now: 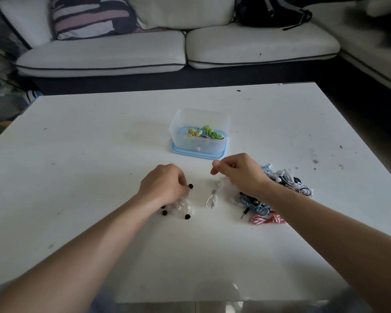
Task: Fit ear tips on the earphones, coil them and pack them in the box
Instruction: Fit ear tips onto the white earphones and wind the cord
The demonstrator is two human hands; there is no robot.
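Clear plastic box (200, 134), centre, partly filled; tangled earphone pile (282, 184), right, unpacked. Right hand (237, 172) pinches white wired earphones (215, 193); left hand (163, 184) curls at black rubber ear tips (190, 185) — hold unclear.

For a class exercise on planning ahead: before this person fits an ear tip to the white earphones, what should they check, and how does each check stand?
1. Right hand holds the white earphones: ok, the cable hangs from it to the table.
2. Left hand grips a black ear tip: cannot tell; its fingers curl right beside one.
3. Earbud end exposed for fitting: cannot tell, hidden by the right hand.
4. Spare ear tips nearby: ok, several lie by the left wrist.
5. Box open for packing: ok, its lid sits underneath.
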